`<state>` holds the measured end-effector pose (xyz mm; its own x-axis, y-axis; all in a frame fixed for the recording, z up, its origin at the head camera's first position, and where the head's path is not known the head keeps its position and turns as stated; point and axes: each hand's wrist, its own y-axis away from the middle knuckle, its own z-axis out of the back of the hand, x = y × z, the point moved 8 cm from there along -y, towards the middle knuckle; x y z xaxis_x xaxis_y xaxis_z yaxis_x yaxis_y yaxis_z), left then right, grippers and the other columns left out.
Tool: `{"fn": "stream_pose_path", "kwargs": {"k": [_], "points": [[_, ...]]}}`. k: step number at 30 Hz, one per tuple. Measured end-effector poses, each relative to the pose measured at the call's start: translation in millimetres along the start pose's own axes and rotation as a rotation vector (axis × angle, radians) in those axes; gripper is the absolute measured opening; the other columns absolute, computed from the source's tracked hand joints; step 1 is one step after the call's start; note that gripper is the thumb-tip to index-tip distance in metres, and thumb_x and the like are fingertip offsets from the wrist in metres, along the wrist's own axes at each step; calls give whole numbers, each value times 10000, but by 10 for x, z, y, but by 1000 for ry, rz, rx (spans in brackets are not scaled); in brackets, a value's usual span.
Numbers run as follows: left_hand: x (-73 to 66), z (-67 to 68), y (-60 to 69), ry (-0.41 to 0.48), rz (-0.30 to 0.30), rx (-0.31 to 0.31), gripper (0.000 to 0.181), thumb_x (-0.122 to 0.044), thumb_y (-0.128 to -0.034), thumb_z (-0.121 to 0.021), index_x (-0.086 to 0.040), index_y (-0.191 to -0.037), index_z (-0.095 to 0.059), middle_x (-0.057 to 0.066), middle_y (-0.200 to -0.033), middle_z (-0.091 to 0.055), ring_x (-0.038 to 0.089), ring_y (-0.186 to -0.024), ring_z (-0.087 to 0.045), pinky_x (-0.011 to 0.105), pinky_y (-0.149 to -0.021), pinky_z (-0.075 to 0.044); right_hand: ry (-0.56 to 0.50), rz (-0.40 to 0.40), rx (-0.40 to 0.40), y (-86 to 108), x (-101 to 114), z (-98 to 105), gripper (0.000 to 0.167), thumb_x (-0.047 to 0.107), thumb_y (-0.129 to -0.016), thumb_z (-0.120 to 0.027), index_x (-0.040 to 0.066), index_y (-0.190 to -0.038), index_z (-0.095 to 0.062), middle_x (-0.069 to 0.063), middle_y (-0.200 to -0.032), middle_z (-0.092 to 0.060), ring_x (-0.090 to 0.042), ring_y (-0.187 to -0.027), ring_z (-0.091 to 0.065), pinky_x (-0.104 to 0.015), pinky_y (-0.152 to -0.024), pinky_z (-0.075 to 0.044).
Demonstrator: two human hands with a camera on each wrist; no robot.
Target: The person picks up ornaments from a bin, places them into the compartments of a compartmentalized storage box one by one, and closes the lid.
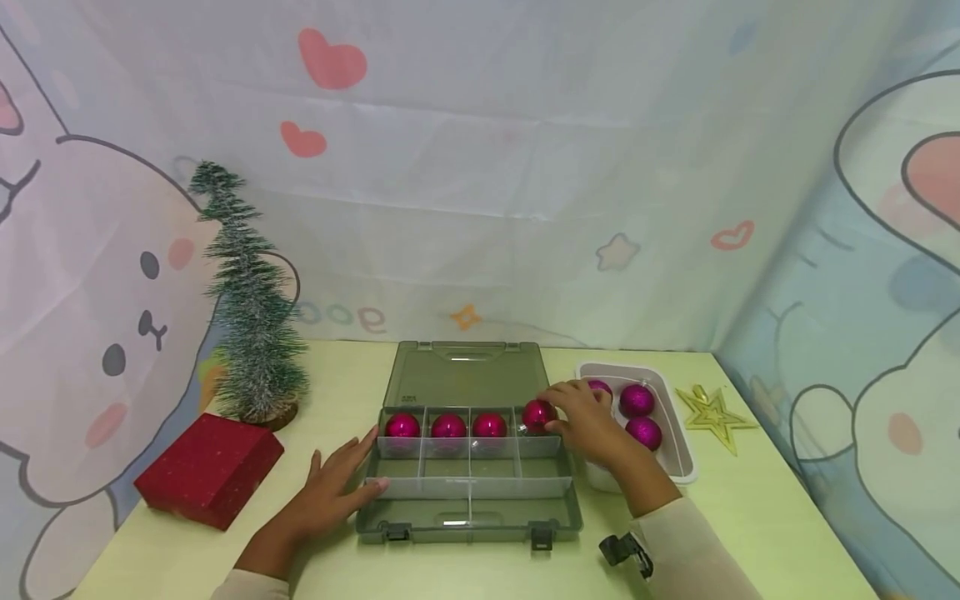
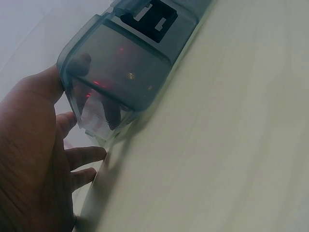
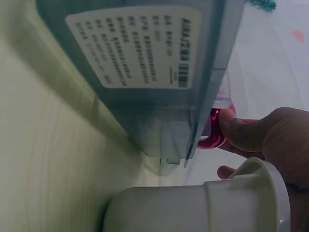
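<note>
Box point(image 1: 420, 510) runs left-to-right lengthwise; on my feed the right hand point(image 1: 592, 423) pinches a ball point(image 1: 537, 416), the left hand point(image 1: 328, 490) touches the box, fingers spread.

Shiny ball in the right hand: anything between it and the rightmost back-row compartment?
Nothing visible. The right hand holds the shiny ball at the opening of that compartment. The lid lies open behind, and the left hand is at the opposite end of the box.
</note>
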<state>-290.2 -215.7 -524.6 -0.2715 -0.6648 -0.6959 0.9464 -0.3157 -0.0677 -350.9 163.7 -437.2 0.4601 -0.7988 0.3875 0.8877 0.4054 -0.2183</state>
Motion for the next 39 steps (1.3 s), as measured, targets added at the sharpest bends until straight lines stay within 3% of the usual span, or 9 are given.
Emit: {"fn": "stream_pose_path", "kwargs": {"k": [13,21,27,31,35,39], "points": [[0,-20,0,0,24,26,840,-492,-1080,-644,-247,-1769,-231,206,-1779,-342,564,-1659,-194,870,-1205,154,-55,-70,56,12,-74,-90,430,126,-986,-794,96,-1407,-715,-107,-1413,-734,-407,-1442,-507,-811,-1146,-224],[-24,1,14,17,35,26,846,-492,-1080,-650,-263,-1771,-220,202,-1793,-312,567,-1666,-161,851,-1216,180,-91,-81,3,37,-127,8,449,146,-988,-798,120,-1428,-714,-105,-1438,-701,-407,-1465,-475,-805,-1161,-217],[-27,12,6,9,22,12,844,-477,-1076,-655,-244,-1769,-232,208,-1782,-334,576,-1656,-186,862,-1212,162,-122,-40,-67,150,-156,193,430,145,-994,-795,118,-1415,-714,-151,-1482,-679,-474,-1476,-472,-798,-1099,-282],[-16,10,6,9,25,11,844,-481,-1076,-656,-246,-1768,-235,206,-1782,-335,576,-1656,-187,862,-1212,163,-144,2,-112,235,-191,347,417,129,-1002,-792,73,-1407,-710,-206,-1471,-661,-494,-1432,-514,-824,-1136,-350],[-15,8,2,2,24,9,844,-484,-1075,-656,-247,-1768,-236,205,-1780,-340,574,-1655,-195,865,-1213,155,-154,34,-148,309,-264,496,437,111,-980,-817,37,-1399,-716,-230,-1469,-669,-487,-1398,-565,-735,-1109,-502],[-18,14,-2,-3,22,12,844,-484,-1077,-655,-244,-1768,-233,203,-1781,-339,571,-1656,-197,870,-1209,151,-169,39,-144,383,-400,568,478,108,-972,-828,3,-1419,-695,-250,-1477,-661,-506,-1396,-581,-705,-1101,-526]]}}
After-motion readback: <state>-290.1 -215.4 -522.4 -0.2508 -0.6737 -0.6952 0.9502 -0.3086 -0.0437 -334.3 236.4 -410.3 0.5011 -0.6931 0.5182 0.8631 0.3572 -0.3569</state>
